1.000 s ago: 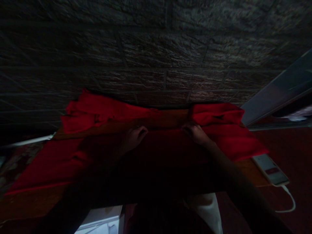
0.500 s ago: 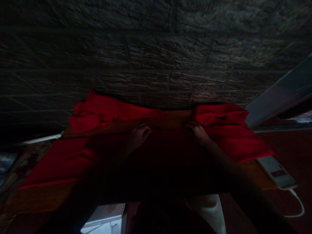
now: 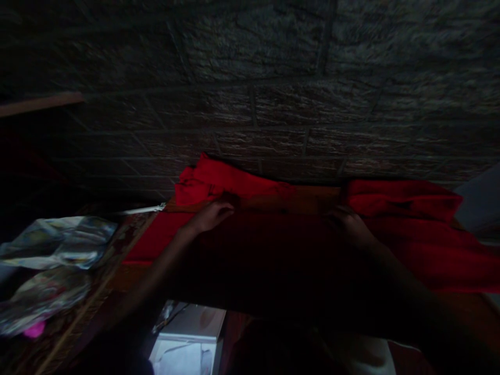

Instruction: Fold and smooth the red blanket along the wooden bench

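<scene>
A long red cloth [image 3: 250, 245] lies spread over a wooden board [image 3: 312, 195], its middle in deep shadow. My left hand [image 3: 211, 216] is at the far edge of this cloth, left of centre, with thumb and fingers pinched together on it. At the same edge on the right, my right hand [image 3: 351, 226] has its fingers curled down onto the cloth; the fingertips are dark and hard to make out. Behind my left hand lies a crumpled red cloth piece [image 3: 222, 179]. A folded red cloth [image 3: 404, 198] sits beyond my right hand.
A brick-patterned wall [image 3: 273, 104] rises directly behind the board. Plastic bags [image 3: 58, 242] and a pink item [image 3: 35, 329] lie at the left on a patterned rug. A white box [image 3: 195, 323] stands below the board's near side.
The view has swung left, bringing the plastic bags in and leaving the phone out. My left hand has shifted slightly outward along the cloth's edge; the right stays near the folded cloth.
</scene>
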`<state>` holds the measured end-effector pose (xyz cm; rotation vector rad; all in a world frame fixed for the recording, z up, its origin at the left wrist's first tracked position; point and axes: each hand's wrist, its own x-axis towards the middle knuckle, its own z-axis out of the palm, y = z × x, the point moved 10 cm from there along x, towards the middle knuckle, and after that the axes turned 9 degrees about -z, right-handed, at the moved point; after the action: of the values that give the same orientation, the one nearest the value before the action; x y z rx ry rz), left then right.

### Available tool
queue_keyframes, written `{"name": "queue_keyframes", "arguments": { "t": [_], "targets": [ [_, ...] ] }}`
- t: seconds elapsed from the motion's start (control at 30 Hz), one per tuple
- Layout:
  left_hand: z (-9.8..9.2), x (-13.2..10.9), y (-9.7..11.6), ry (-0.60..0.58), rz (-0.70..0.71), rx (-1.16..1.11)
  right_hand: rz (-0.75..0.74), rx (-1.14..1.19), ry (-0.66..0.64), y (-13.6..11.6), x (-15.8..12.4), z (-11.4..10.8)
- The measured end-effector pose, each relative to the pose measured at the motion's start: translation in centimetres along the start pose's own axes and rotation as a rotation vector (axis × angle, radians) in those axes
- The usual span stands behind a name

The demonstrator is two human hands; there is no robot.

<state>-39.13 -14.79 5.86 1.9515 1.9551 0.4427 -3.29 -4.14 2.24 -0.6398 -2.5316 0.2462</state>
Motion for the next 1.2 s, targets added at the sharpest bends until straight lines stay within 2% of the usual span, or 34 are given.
{"name": "queue_keyframes", "arguments": {
  "t": [0.07,0.13,0.37,0.53,0.87,1.2],
  "targets": [
    [0.9,-0.3,-0.3,-0.024,-0.002,-0.006,-0.005,0.008,0.003,-0.1,0.1,0.0],
    [1.6,-0.3,0.3,-0.01,0.017,-0.013,-0.003,0.016,0.01,-0.2,0.1,0.0],
    [2.7,0.5,4.5,0.091,0.151,-0.041,0.023,0.052,0.02,-0.1,0.1,-0.1],
    [4.2,1.1,6.5,0.078,0.215,0.009,0.064,0.03,-0.001,-0.1,0.3,0.0],
    [5.1,2.7,7.7,0.042,0.214,-0.009,0.064,-0.008,-0.008,0.2,0.4,0.2],
    [5.9,3.6,7.0,0.021,0.139,-0.012,0.074,-0.004,-0.011,0.4,0.5,0.5]
  ]
}}
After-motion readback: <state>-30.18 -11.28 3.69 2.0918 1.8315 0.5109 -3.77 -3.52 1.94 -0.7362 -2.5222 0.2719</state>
